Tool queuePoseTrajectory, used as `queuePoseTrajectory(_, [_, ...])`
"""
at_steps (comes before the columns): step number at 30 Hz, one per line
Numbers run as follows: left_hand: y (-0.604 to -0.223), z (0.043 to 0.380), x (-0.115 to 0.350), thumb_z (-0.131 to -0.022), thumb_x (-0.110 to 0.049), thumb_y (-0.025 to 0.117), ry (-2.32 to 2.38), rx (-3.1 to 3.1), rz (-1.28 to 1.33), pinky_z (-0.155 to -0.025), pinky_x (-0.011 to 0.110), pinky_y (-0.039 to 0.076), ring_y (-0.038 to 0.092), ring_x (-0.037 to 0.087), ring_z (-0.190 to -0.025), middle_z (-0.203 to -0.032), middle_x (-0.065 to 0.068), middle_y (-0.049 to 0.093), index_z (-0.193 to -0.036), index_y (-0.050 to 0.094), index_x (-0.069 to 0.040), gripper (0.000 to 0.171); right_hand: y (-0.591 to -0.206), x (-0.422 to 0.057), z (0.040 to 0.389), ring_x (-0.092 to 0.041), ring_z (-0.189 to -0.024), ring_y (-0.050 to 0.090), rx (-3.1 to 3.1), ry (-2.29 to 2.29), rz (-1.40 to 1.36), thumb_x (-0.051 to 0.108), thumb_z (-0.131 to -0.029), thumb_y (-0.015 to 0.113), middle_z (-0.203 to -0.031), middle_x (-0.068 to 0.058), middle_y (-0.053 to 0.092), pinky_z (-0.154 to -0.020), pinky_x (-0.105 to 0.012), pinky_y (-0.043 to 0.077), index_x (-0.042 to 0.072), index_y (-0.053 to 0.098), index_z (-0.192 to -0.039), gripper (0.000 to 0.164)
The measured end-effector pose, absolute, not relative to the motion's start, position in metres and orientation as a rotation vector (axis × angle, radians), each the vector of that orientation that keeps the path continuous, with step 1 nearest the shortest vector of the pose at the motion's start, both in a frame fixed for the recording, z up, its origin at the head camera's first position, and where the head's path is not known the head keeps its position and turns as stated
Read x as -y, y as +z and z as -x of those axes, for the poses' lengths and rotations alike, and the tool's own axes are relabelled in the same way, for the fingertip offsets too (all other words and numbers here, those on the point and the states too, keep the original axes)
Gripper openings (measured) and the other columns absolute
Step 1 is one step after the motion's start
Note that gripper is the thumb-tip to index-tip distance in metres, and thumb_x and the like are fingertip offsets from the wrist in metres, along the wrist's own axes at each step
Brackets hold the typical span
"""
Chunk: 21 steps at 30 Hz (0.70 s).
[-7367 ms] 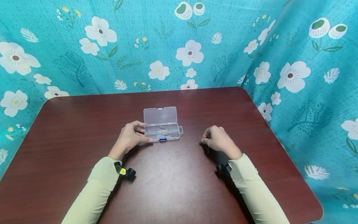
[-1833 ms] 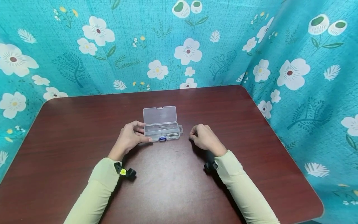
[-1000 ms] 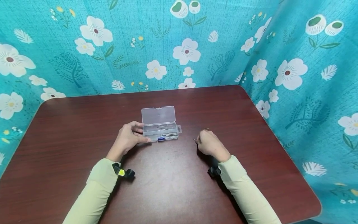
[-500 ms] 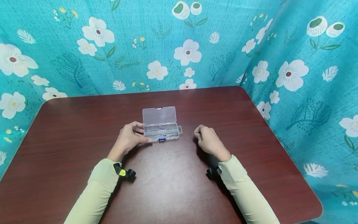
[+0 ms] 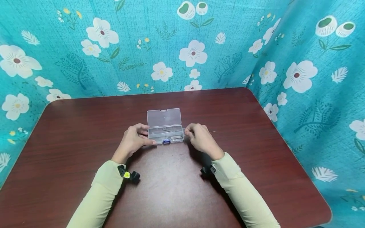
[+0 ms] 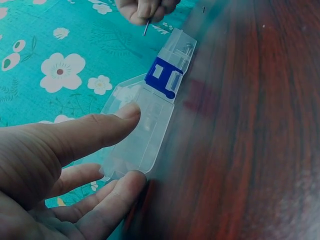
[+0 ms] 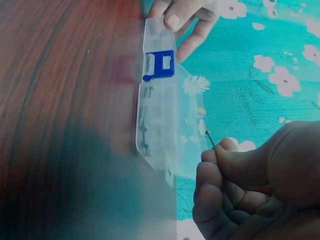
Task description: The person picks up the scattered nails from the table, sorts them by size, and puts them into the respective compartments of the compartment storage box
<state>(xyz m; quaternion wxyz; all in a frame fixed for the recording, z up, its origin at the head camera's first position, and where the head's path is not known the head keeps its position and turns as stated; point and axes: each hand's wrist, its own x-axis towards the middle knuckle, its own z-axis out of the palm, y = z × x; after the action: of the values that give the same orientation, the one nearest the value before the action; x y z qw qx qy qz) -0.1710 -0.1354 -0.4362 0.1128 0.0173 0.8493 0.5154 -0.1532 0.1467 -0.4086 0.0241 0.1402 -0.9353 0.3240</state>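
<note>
A clear plastic box (image 5: 164, 134) stands on the table with its lid (image 5: 163, 117) raised. Several thin metal nails (image 5: 176, 138) lie in its front compartment, and a few more are in the back one. My left hand (image 5: 132, 139) holds the box's left end, thumb at the front, other fingers around the end and behind. Just off the box's right end, my right hand (image 5: 201, 137) pinches a small nail (image 7: 210, 140) between thumb and index finger; its round head sticks out. Another nail (image 5: 212, 131) lies on the table right of that hand.
The box has a blue latch (image 6: 164, 76) at its front. A dark red wooden table (image 5: 171, 190) reaches back to a teal flowered curtain (image 5: 137, 47). Each wrist wears a small black camera (image 5: 135, 176).
My right hand has moved left to the box's right end with the nail in its fingers, uncovering the nail on the table. The left hand has stayed on the box.
</note>
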Motion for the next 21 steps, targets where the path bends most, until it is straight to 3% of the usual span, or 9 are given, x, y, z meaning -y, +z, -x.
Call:
queuePoseTrajectory(13, [-0.437, 0.171, 0.135, -0.067, -0.016, 0.097, 1.52, -2.489, -0.04, -0.073, 0.036, 0.057, 0.068, 0.027, -0.095, -0.115, 0.015, 0.064, -0.132, 0.062, -0.007, 0.074, -0.411, -0.096, 0.173, -0.016, -0.072, 0.05, 2.97, 0.902, -0.551, -0.003, -0.095, 0.059, -0.07, 0.004, 0.051, -0.073, -0.03, 0.045, 0.01, 0.064, -0.077, 0.022])
queuePoseTrajectory(21, [-0.436, 0.172, 0.136, -0.068, -0.013, 0.096, 1.539, -2.476, -0.045, -0.072, 0.034, 0.057, 0.068, 0.027, -0.095, -0.114, 0.016, 0.065, -0.132, 0.061, -0.006, 0.073, -0.403, -0.066, 0.174, -0.017, -0.074, 0.057, 3.084, 0.831, -0.572, 0.005, -0.097, 0.062, -0.074, 0.004, 0.059, -0.072, -0.034, 0.049, 0.01, 0.069, -0.084, 0.016])
